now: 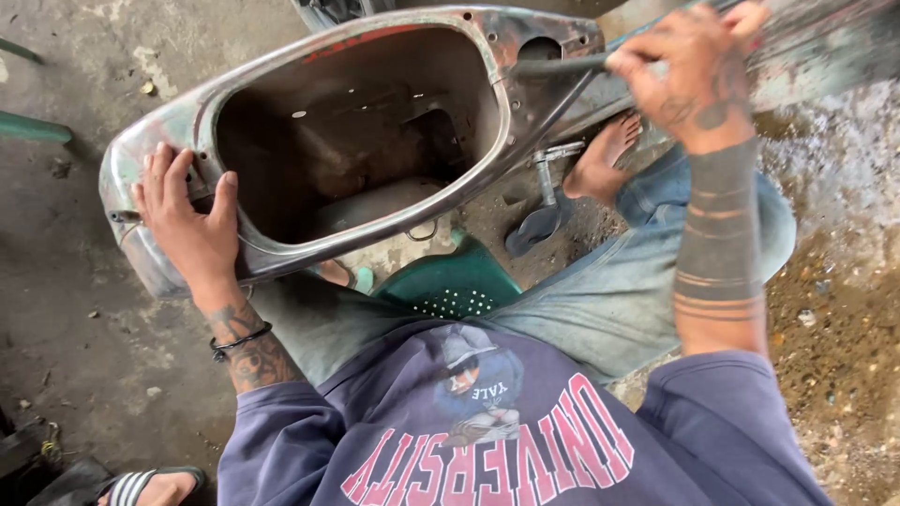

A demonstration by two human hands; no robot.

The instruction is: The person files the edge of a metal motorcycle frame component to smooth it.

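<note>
Seated low on a green plastic stool (450,281), knees spread, with a worn metal scooter body shell (309,112) propped across the lap and filling the upper centre of the frame. Left hand (187,220) spread flat on the shell's rear rim at left centre, fingers released and splayed, thumb hooked over the inner edge; judged to be steadying the shell against the pull from the other side rather than gripping it. Right hand (694,70) at upper right, grip clenched around a dark rod-like tool (558,66) running leftward to the shell's rim near a round hole; tip of the tool hidden behind the metal, so kind of tool not clear. Hand slightly blurred, suggesting motion. Shell tilted open side up, cavity bare and rusty, paint flaking red and green along the edge. Bare foot (605,155) planted on the dirty concrete floor (84,309) beneath the shell, next to a small metal part (544,201). Another sandalled foot (155,487) at lower left corner, owner uncertain.
</note>
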